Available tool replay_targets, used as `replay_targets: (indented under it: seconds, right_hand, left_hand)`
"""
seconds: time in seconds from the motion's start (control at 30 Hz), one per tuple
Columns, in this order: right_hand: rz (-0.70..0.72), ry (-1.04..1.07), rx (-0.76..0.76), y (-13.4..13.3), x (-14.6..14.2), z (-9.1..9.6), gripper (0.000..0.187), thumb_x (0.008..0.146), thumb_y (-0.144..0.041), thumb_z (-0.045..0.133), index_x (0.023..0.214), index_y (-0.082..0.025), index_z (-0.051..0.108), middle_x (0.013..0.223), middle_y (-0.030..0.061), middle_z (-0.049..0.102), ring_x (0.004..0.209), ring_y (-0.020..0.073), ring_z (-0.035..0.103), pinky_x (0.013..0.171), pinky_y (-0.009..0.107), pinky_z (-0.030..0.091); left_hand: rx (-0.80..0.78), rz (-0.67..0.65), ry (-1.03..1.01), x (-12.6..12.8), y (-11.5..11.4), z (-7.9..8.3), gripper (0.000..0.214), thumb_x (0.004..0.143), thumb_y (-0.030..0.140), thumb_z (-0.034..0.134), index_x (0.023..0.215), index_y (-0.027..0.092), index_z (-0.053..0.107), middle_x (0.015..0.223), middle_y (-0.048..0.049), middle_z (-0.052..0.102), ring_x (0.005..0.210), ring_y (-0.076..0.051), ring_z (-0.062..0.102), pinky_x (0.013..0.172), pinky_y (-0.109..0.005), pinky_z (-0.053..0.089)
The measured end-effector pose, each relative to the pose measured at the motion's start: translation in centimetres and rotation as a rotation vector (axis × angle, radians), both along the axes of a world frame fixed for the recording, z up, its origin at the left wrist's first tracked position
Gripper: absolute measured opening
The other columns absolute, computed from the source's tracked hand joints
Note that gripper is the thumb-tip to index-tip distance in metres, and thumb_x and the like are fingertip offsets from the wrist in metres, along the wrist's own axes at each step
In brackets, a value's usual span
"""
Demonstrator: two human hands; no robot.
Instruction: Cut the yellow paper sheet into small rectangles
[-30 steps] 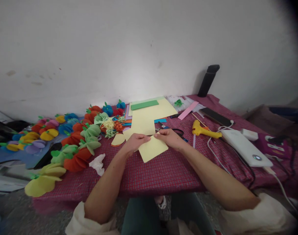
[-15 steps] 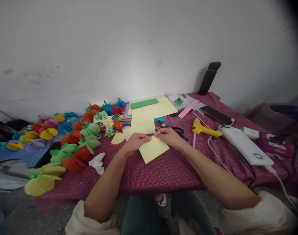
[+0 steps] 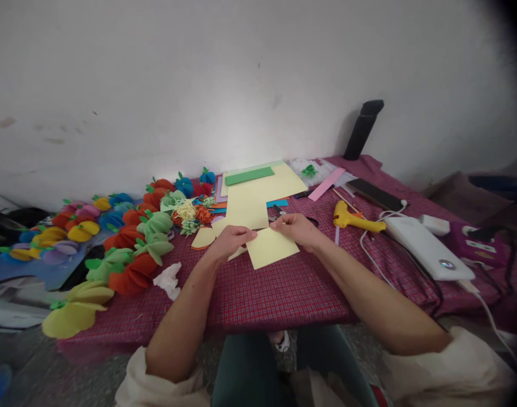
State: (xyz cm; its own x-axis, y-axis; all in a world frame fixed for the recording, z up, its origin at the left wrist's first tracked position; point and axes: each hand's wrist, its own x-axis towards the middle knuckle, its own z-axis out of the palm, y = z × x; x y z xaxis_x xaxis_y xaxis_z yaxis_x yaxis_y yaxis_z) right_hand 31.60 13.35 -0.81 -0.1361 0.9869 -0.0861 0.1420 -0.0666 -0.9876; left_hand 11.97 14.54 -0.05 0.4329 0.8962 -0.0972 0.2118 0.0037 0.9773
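Between my two hands is a pale yellow paper piece (image 3: 272, 249), roughly rectangular and tilted. My left hand (image 3: 235, 239) pinches its upper left corner. At its top edge, nearer the right, my right hand (image 3: 296, 229) pinches it between thumb and fingers. Another pale yellow bit peeks out below my left fingers; whether I hold it too is unclear. Behind the hands lies a larger cut yellow sheet (image 3: 248, 208), with a green paper strip (image 3: 250, 176) on top. Scissors (image 3: 279, 210) lie behind my right hand, mostly hidden by it.
Colourful paper pumpkins (image 3: 131, 249) crowd the left, beside shredded paper (image 3: 186, 211) and a crumpled tissue (image 3: 168, 281). On the right are a yellow glue gun (image 3: 356, 219), a phone (image 3: 375, 194), a white power bank (image 3: 428, 249), a purple power strip (image 3: 474, 246) and loose cables. A black cylinder (image 3: 362, 131) stands behind.
The yellow paper piece has turned, its lower corner swinging up and right, so its bottom edge lies flatter. A second yellow bit now shows beneath my left hand. Both hands keep pinching.
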Motion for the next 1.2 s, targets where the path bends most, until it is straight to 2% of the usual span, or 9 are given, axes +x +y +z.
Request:
replay_targets:
  seconds: [0.23, 0.33, 0.47, 0.6, 0.87, 1.2]
  right_hand:
    - [-0.074, 0.089, 0.019, 0.2, 0.4, 0.3, 0.029, 0.062, -0.043, 0.062, 0.066, -0.015, 0.054, 0.059, 0.0010, 0.056, 0.047, 0.0090, 0.046, 0.043, 0.022, 0.033]
    - [-0.109, 0.167, -0.023, 0.4, 0.4, 0.2, 0.029, 0.060, -0.043, 0.064, 0.064, -0.016, 0.053, 0.059, 0.0009, 0.057, 0.047, 0.0099, 0.048, 0.044, 0.023, 0.035]
    - [-0.160, 0.251, -0.028, 0.7, 0.4, -0.1, 0.029, 0.058, -0.042, 0.066, 0.063, -0.016, 0.053, 0.062, 0.0017, 0.059, 0.050, 0.0108, 0.051, 0.047, 0.024, 0.038]
    - [-0.171, 0.227, -0.004, 0.9, 0.4, -0.5, 0.031, 0.060, -0.044, 0.064, 0.067, -0.015, 0.055, 0.066, 0.0034, 0.062, 0.052, 0.0119, 0.052, 0.049, 0.024, 0.039]
    - [-0.146, 0.126, 0.026, 1.0, 0.6, -0.7, 0.035, 0.061, -0.047, 0.062, 0.067, -0.013, 0.056, 0.069, 0.0059, 0.062, 0.057, 0.0125, 0.053, 0.051, 0.024, 0.039]
    - [-0.114, 0.071, 0.052, 0.5, 0.9, 0.2, 0.031, 0.063, -0.044, 0.061, 0.063, -0.014, 0.055, 0.061, 0.0020, 0.057, 0.051, 0.0094, 0.046, 0.048, 0.022, 0.034]
  left_hand:
    - [0.104, 0.100, -0.030, -0.9, 0.4, 0.7, 0.022, 0.066, 0.034, 0.062, 0.058, 0.013, 0.061, 0.052, 0.0019, 0.056, 0.050, -0.007, 0.044, 0.052, -0.020, 0.032]
    - [0.089, 0.108, -0.083, -0.8, 0.3, 0.5, 0.025, 0.069, 0.036, 0.060, 0.058, 0.013, 0.059, 0.055, 0.0003, 0.058, 0.052, -0.007, 0.048, 0.053, -0.020, 0.034]
    - [-0.026, 0.020, -0.052, -0.2, -0.2, 0.2, 0.032, 0.071, 0.043, 0.055, 0.065, 0.012, 0.061, 0.057, -0.0017, 0.061, 0.050, -0.010, 0.051, 0.052, -0.022, 0.037]
    - [-0.034, -0.099, 0.082, 0.1, -0.7, 0.2, 0.034, 0.069, 0.044, 0.058, 0.063, 0.010, 0.062, 0.055, -0.0043, 0.063, 0.051, -0.012, 0.055, 0.054, -0.024, 0.039]
    - [-0.087, -0.071, 0.022, -0.4, -0.4, 0.4, 0.030, 0.068, 0.040, 0.060, 0.065, 0.010, 0.061, 0.048, -0.0023, 0.059, 0.045, -0.013, 0.056, 0.050, -0.024, 0.041]
    - [-0.090, -0.118, 0.027, -0.9, -0.3, 0.5, 0.034, 0.067, 0.042, 0.060, 0.075, 0.009, 0.063, 0.063, -0.0043, 0.061, 0.054, -0.012, 0.055, 0.055, -0.024, 0.042]
